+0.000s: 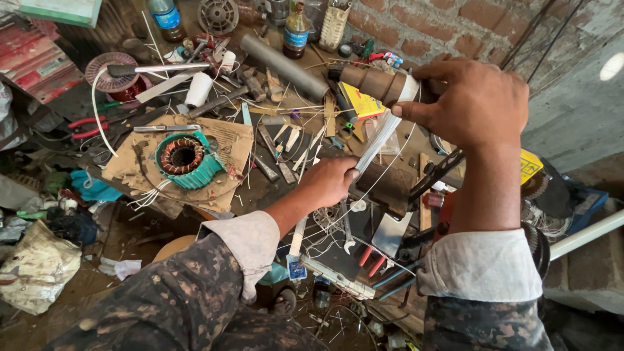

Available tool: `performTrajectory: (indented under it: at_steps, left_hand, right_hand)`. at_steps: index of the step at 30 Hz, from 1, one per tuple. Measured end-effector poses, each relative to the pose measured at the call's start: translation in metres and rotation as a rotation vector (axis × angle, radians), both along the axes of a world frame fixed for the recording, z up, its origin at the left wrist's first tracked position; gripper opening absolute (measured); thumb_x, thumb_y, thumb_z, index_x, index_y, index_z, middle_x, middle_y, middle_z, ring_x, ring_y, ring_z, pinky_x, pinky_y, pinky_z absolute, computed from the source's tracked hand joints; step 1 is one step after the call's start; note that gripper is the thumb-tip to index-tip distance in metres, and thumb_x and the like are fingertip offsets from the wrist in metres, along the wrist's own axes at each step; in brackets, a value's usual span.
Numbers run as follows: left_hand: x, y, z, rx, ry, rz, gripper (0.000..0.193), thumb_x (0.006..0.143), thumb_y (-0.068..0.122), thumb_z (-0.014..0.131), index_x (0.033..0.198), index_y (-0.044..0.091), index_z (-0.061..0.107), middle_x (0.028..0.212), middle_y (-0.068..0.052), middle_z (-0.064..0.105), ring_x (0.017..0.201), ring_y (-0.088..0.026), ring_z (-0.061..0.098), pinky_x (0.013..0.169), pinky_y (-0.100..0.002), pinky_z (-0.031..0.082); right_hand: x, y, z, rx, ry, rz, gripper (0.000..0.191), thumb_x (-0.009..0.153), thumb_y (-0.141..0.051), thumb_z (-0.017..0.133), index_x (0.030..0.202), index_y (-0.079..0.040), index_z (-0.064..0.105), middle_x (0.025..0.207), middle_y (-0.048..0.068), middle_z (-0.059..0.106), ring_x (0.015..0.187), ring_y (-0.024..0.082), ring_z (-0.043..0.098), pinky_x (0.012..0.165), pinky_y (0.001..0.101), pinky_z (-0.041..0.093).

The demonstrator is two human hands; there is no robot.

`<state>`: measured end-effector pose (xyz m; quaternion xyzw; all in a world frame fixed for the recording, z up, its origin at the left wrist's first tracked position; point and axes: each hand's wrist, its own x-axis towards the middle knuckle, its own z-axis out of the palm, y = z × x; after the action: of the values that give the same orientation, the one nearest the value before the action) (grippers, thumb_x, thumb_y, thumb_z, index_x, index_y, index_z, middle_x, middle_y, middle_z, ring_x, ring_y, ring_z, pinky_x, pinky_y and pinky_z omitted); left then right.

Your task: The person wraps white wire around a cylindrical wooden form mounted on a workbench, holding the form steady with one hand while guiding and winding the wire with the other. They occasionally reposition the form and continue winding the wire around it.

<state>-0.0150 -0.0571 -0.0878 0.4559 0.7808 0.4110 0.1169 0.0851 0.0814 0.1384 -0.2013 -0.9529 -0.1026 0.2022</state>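
Both hands grip: left hand (331,182) and right hand (471,97) pull a white strip (380,133). Pulled harder, it might tear.

The left hand (330,182) is curled into a loose fist, knuckles up, forearm reaching in from the lower left. The right hand (471,97) sits higher, back toward the camera, fingers (422,112) bent leftward and pinched together at their tips, wrist straight.
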Motion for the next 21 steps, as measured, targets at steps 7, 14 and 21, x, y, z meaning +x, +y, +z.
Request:
performTrajectory:
  at_steps: [7, 14, 21]
  left_hand:
    - [-0.0002, 0.0006, 0.0005, 0.021, 0.015, -0.006, 0.019, 0.096, 0.026, 0.059, 0.109, 0.015, 0.069, 0.094, -0.018, 0.074, 0.087, -0.042, 0.069, 0.075, -0.054, 0.053]
    - [0.0026, -0.0026, 0.0039, 0.000, 0.013, -0.003, 0.019, 0.097, 0.026, 0.060, 0.109, 0.013, 0.068, 0.096, -0.017, 0.074, 0.089, -0.042, 0.070, 0.077, -0.053, 0.054]
    - [0.0026, -0.0044, 0.0070, -0.011, -0.005, -0.003, 0.025, 0.092, 0.026, 0.061, 0.114, 0.014, 0.068, 0.098, -0.018, 0.073, 0.091, -0.042, 0.069, 0.077, -0.053, 0.053]
  right_hand:
    - [-0.0014, -0.0030, 0.0062, -0.044, -0.028, -0.027, 0.064, 0.068, -0.067, 0.087, 0.121, -0.033, 0.078, 0.097, 0.002, 0.077, 0.094, 0.030, 0.071, 0.080, 0.0474, 0.052]
    - [0.0003, -0.0028, 0.0045, -0.043, -0.022, -0.027, 0.063, 0.067, -0.066, 0.087, 0.120, -0.033, 0.078, 0.097, 0.001, 0.078, 0.093, 0.029, 0.072, 0.081, 0.0478, 0.051]
    - [-0.0007, 0.0014, 0.0032, -0.013, -0.006, -0.008, 0.065, 0.067, -0.070, 0.086, 0.119, -0.032, 0.079, 0.096, 0.003, 0.078, 0.093, 0.031, 0.072, 0.081, 0.0479, 0.051]
